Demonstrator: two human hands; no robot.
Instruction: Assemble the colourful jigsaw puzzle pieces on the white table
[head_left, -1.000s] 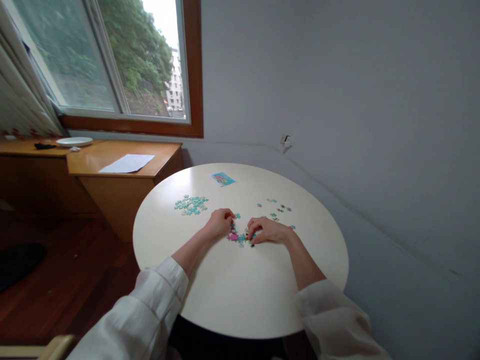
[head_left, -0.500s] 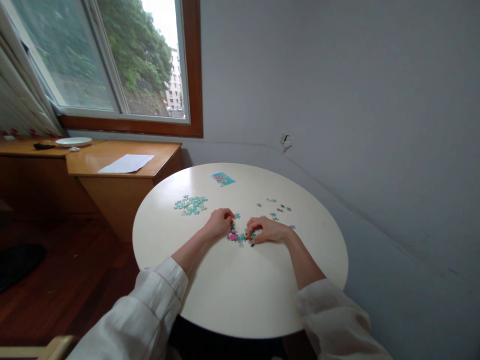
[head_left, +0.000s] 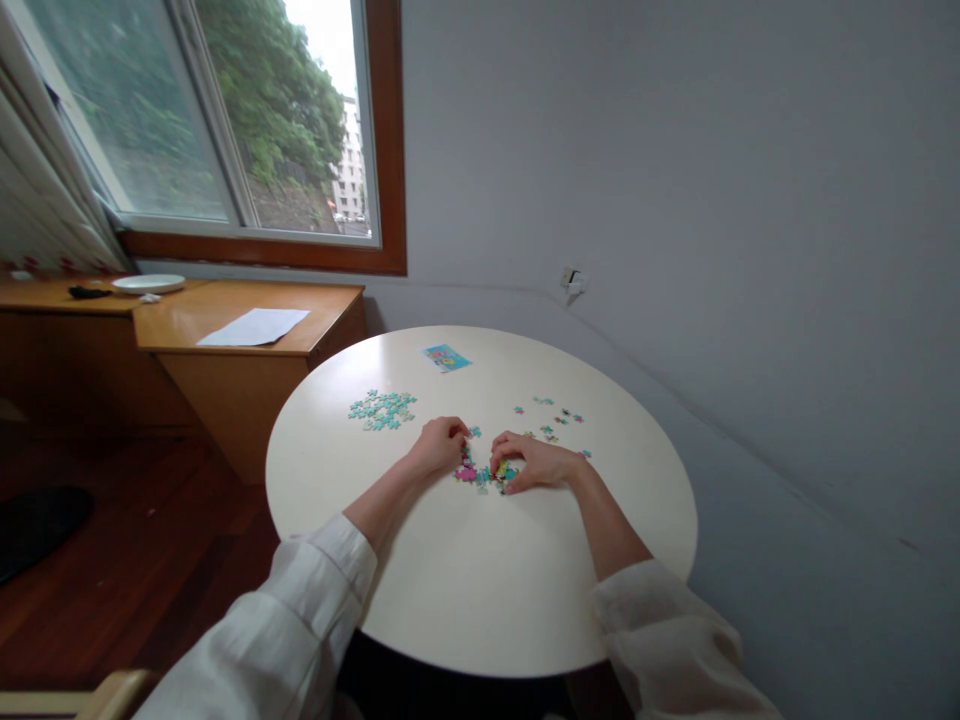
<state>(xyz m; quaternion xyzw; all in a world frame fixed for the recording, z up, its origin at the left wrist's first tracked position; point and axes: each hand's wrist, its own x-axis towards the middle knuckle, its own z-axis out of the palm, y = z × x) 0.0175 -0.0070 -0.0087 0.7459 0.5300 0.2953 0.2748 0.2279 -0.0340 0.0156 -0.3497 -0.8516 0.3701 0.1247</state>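
A partly joined cluster of jigsaw pieces (head_left: 466, 473), pink, teal and yellow, lies on the white round table (head_left: 457, 570) between my hands. My left hand (head_left: 442, 444) rests at its left edge, fingers bent in a pinch at a jigsaw piece mostly hidden by them. On the right side, my right hand (head_left: 534, 461) curves over the cluster, thumb and fingers gripping the yellow and teal pieces (head_left: 503, 470) there. A single teal piece (head_left: 475, 432) lies just beyond my left fingertips.
A pile of teal jigsaw pieces (head_left: 382, 409) lies to the left, with several loose pieces (head_left: 550, 433) scattered to the right. Toward the far edge is a colourful picture card (head_left: 446, 358). A wooden desk (head_left: 330, 312) with a paper sheet (head_left: 255, 327) stands beyond, at left.
My right fingers have shifted slightly left and the thumb has moved in, showing more of the yellow and teal pieces. My left hand has stayed in place.
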